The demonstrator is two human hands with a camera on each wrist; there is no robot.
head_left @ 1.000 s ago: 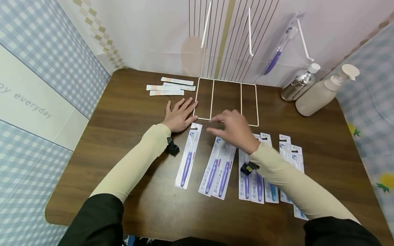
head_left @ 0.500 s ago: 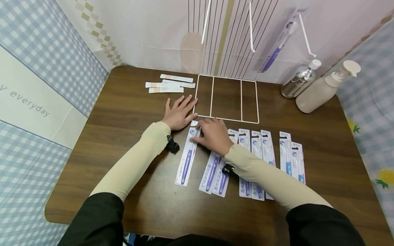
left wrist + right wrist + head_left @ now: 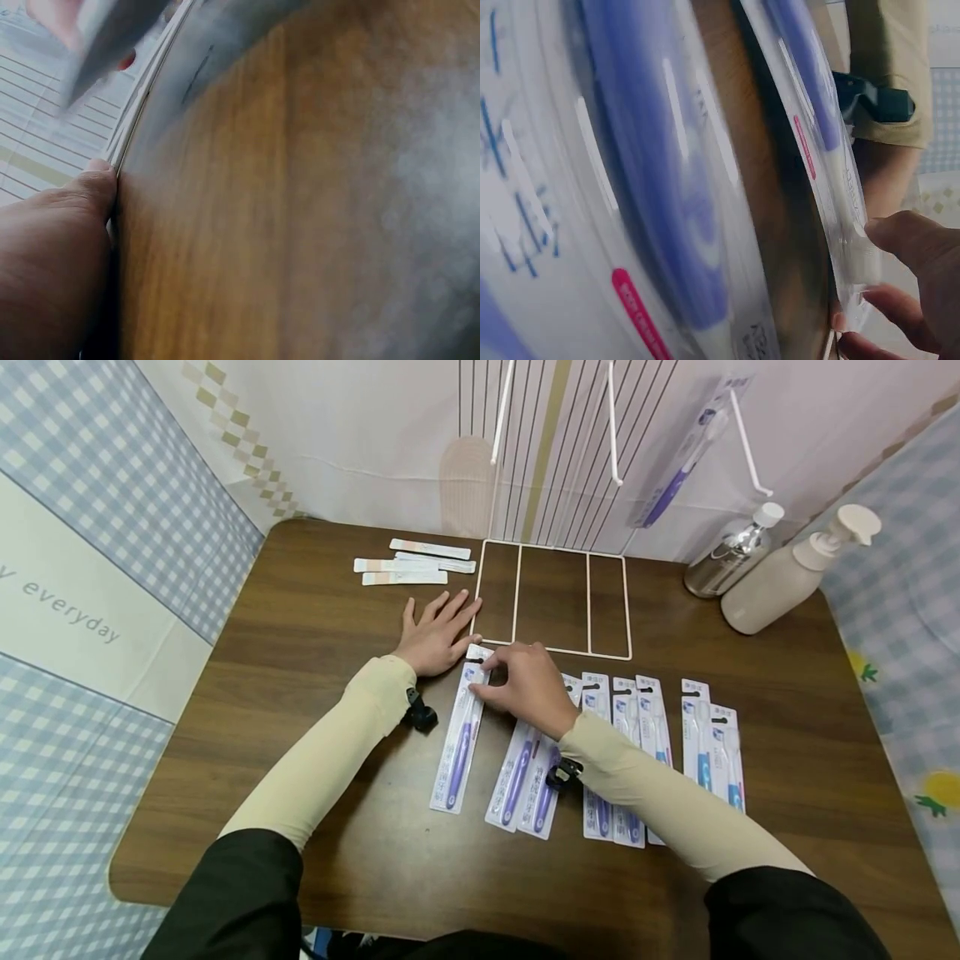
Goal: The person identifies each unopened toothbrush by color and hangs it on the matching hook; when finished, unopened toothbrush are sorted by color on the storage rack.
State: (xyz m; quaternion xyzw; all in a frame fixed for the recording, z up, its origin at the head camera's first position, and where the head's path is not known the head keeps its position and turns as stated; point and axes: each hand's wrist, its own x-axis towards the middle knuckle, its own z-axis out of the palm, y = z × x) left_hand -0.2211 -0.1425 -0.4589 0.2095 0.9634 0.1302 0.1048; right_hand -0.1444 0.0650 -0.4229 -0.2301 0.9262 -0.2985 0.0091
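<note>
Right grip (image 3: pixel 531 687) pinches toothbrush pack (image 3: pixel 462 741) near top; shallow hold could cause slip. Left grip (image 3: pixel 437 641) flat, fingers spread.

Shop-like setting: hooks (image 3: pixel 613 427), packaged toothbrushes (image 3: pixel 460 760)

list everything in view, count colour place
table: 1, brown, centre
wire rack: 1, white, table's back
sachets: 4, white, back left
held toothbrush pack: 1, purple, centre
other packs: 7, four purple three blue, rightward
hanging pack: 1, purple, upper right
metallic bottle: 1, silver, back right
pump bottle: 1, cream, beside it
checked walls: 2, blue-white, both sides
backdrop: 1, pale, behind
lettered panel: 1, white, left
wrist cameras: 2, black, centre
sleeved arms: 2, cream and black, front
left hand: 1, on table
right hand: 1, pinching held pack
</note>
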